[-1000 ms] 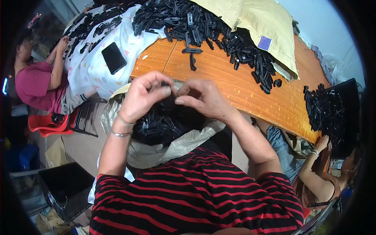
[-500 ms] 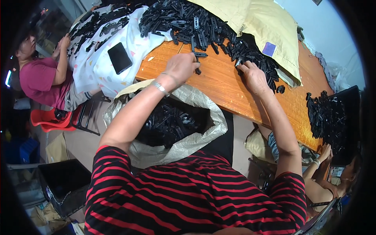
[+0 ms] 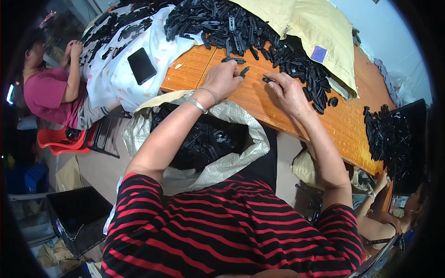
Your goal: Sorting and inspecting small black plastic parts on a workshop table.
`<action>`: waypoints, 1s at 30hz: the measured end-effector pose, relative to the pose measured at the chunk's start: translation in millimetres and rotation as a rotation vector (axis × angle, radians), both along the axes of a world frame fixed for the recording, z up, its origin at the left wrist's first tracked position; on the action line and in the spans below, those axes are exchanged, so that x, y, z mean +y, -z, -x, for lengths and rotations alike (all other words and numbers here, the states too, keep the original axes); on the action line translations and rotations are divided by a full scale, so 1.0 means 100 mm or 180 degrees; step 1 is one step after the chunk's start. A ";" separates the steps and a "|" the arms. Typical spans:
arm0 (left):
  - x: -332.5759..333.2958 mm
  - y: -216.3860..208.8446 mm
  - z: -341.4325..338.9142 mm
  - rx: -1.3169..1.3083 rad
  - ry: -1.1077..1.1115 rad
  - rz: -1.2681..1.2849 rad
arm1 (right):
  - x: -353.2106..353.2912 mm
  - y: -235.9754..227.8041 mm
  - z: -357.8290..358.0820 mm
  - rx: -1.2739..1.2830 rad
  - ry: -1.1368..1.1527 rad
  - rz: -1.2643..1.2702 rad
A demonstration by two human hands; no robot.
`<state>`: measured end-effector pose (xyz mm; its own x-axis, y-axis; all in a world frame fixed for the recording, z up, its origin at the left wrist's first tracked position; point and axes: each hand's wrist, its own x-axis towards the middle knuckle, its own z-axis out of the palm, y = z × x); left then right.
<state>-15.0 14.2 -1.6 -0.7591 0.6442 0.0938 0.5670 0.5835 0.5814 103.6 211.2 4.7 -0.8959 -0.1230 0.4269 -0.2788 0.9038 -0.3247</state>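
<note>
My left hand (image 3: pixel 223 79) is closed on a slim black plastic piece (image 3: pixel 244 72), whose tip sticks out past the fingers. Another black part (image 3: pixel 233 60) shows just beyond the knuckles; whether it lies on the wood or is held too, I cannot tell. To the right, my right hand (image 3: pixel 286 92) pinches a small black piece (image 3: pixel 267 79), mostly hidden by thumb and finger. Both hands are over the table's near edge, a short gap between them. A heap of black plastic parts (image 3: pixel 301 65) lies beyond the right hand.
Below my left forearm, an open woven sack (image 3: pixel 252 121) holds many black parts. A larger heap (image 3: pixel 208 23), yellow paper sacks (image 3: pixel 320 28) and a phone (image 3: pixel 142 67) lie on the wooden table (image 3: pixel 185 74). One person sits at left, another at lower right. A black crate (image 3: pixel 79 222) stands lower left.
My right hand has left the heap and come left and nearer to my left hand, with a small piece. The piece in my left hand now points differently.
</note>
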 end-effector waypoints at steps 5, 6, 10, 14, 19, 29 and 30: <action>-0.16 -0.02 -0.23 -0.2594 0.0189 -0.2406 | -0.51 -0.11 -0.02 -0.0715 0.0207 0.2843; -0.17 -0.07 -0.29 -0.2810 0.0314 -0.2756 | -0.56 -0.10 -0.03 -0.0619 0.0111 0.3079; -0.32 -0.15 -0.34 -0.2690 0.0186 -0.2698 | -0.72 -0.17 -0.08 -0.0218 0.0067 0.2112; -0.37 -0.20 -0.35 -0.2568 0.0199 -0.2726 | -0.63 -0.09 -0.03 0.0538 -0.0070 0.0821; -0.41 -0.15 -0.34 -0.2668 0.0201 -0.2805 | -0.71 -0.21 -0.06 0.0373 0.0124 0.1250; -0.34 -0.07 -0.42 -0.2112 0.0335 -0.2948 | -0.86 -0.22 -0.05 0.0288 0.0217 0.1646; -0.35 -0.08 -0.43 -0.2132 0.0296 -0.2935 | -0.83 -0.20 -0.04 0.0229 0.0228 0.1664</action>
<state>27.8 -21.2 6.5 -0.7878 0.5962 0.1545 0.0005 -0.2503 0.9682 108.1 128.0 24.9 -0.8605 0.1830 0.4754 -0.2605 0.6440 -0.7193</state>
